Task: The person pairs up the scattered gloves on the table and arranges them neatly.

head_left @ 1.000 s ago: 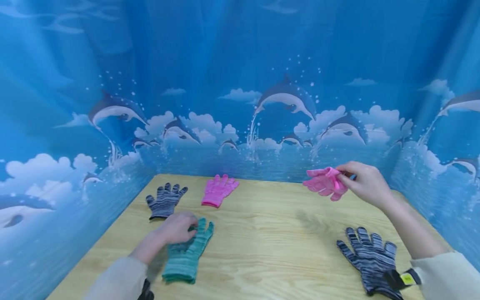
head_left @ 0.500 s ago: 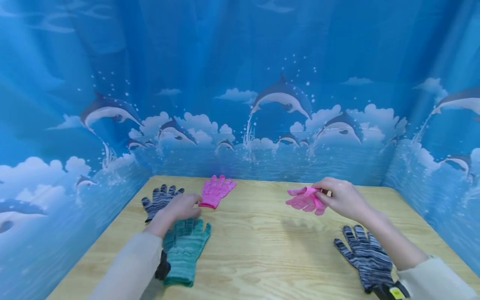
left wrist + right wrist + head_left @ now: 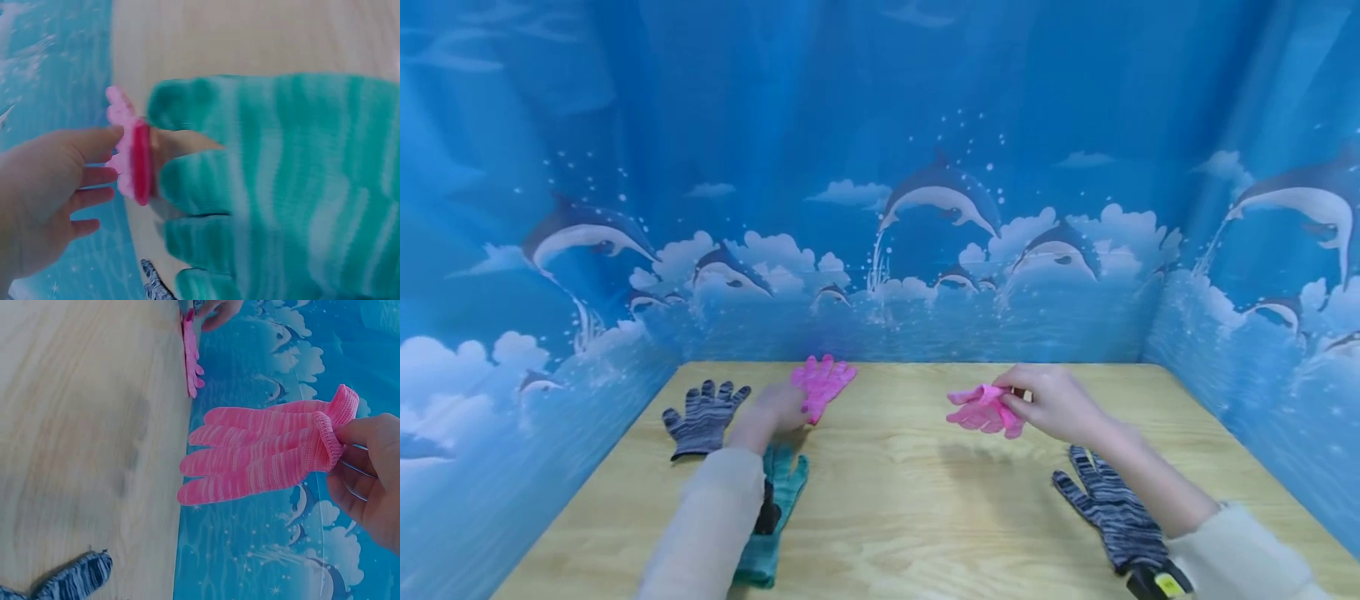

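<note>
the right hand (image 3: 1056, 406) pinches a pink glove (image 3: 979, 410) by the cuff above the table (image 3: 887, 533), its fingers pointing left. the left hand (image 3: 47, 187), fingers extended, is just beside the cuff of the second pink glove (image 3: 825, 385), though whether it touches is hard to tell. that hand blurs in the head view, its sleeve (image 3: 707, 525) partly hides the green glove (image 3: 762, 562), and the right forearm (image 3: 1161, 483) overlaps a striped glove (image 3: 1116, 517).

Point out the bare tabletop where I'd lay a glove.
Largest: the table between the teal glove and right striped glove. Another: the back, between the flat pink glove and the raised pink glove. Crowded: the left, around the left hand and left striped glove.
</note>
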`<control>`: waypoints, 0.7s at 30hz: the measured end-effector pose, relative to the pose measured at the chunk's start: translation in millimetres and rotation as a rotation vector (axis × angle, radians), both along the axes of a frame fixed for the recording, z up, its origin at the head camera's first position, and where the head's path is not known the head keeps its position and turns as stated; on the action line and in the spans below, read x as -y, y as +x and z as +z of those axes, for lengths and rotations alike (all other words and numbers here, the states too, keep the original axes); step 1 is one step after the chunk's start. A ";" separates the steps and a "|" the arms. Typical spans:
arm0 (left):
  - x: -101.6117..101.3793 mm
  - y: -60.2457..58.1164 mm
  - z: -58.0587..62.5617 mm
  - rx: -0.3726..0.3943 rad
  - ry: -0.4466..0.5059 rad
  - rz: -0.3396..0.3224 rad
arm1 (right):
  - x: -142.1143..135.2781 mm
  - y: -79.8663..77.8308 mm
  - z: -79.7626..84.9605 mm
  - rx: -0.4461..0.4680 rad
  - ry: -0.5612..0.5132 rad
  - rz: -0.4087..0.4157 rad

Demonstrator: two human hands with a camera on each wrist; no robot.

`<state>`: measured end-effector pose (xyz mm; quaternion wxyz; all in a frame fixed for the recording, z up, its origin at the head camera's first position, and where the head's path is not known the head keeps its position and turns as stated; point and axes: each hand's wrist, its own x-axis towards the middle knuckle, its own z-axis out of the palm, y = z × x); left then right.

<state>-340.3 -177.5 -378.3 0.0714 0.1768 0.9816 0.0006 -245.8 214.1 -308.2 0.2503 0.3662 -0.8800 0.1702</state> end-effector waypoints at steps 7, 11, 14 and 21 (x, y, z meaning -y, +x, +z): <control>-3.5 -1.6 -17.0 0.007 -0.012 0.002 | 13.7 6.3 -7.0 -0.014 0.037 0.058; -8.2 -4.3 -13.9 0.015 0.023 -0.024 | 18.4 7.7 -9.0 0.000 0.044 0.076; -13.7 -6.6 -10.1 0.024 0.054 -0.056 | 21.4 7.6 -11.1 -0.015 0.046 0.097; -16.2 -6.7 -14.8 -0.070 -0.012 -0.161 | 34.4 6.6 -14.2 0.032 0.054 0.106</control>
